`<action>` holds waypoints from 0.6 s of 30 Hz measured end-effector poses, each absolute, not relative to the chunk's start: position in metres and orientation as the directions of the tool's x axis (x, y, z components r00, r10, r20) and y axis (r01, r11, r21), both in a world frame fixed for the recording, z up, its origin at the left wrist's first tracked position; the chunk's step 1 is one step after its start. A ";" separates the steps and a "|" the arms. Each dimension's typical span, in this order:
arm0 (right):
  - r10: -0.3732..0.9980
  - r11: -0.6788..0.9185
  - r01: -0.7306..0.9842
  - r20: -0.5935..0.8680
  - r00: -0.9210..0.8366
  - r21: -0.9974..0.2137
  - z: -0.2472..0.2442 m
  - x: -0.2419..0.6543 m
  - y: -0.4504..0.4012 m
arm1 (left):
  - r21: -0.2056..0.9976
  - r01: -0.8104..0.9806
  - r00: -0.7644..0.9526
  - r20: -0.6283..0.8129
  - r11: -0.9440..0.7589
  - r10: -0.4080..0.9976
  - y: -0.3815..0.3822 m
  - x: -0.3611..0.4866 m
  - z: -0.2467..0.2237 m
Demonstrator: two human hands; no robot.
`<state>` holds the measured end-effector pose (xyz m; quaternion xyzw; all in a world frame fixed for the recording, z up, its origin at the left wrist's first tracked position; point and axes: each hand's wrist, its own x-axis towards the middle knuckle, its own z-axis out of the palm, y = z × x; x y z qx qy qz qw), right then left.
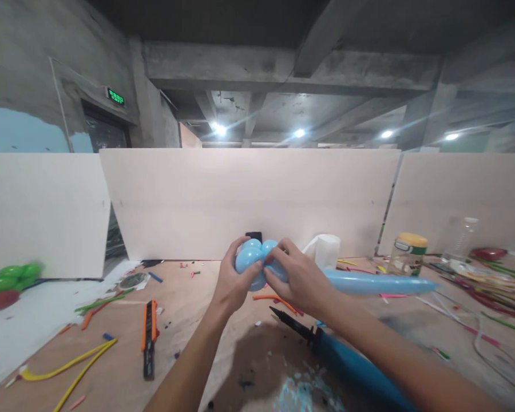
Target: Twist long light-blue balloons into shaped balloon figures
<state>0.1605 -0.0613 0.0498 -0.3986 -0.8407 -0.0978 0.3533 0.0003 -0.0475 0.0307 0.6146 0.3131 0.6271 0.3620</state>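
A light blue modelling balloon [251, 256] is twisted into a cluster of round bubbles, held above the table. Its long straight part [377, 282] stretches out to the right behind my right forearm. My left hand [236, 277] wraps round the cluster from the left, thumb on the front bubble. From the right, the fingers of my right hand [294, 272] pinch the balloon where the bubbles meet. Below my right arm lies a blue balloon pump [352, 360] with a black nozzle [294, 324].
An orange and black utility knife [149, 337] and uninflated yellow balloons [68, 363] lie at left, near green balloon shapes [15, 277]. Behind are a white roll [327, 252], a yellow-lidded jar [407, 254] and a clear bottle [461, 240]. White panels [249, 200] line the back.
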 end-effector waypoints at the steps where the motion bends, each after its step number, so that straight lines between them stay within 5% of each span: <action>1: 0.609 0.654 0.750 0.657 -0.444 -0.099 0.049 0.160 -0.062 | 0.836 -0.046 -0.004 0.547 -0.547 0.837 -0.046 0.001 0.030; 13: 0.753 0.566 0.779 0.555 -0.354 -0.271 0.025 0.135 -0.052 | 0.851 0.176 -0.167 0.520 -0.494 0.837 -0.027 -0.005 0.016; 18: 0.727 0.574 0.770 0.606 -0.323 -0.279 0.036 0.150 -0.040 | 0.854 -0.152 0.082 0.512 -0.497 0.855 -0.029 -0.012 0.020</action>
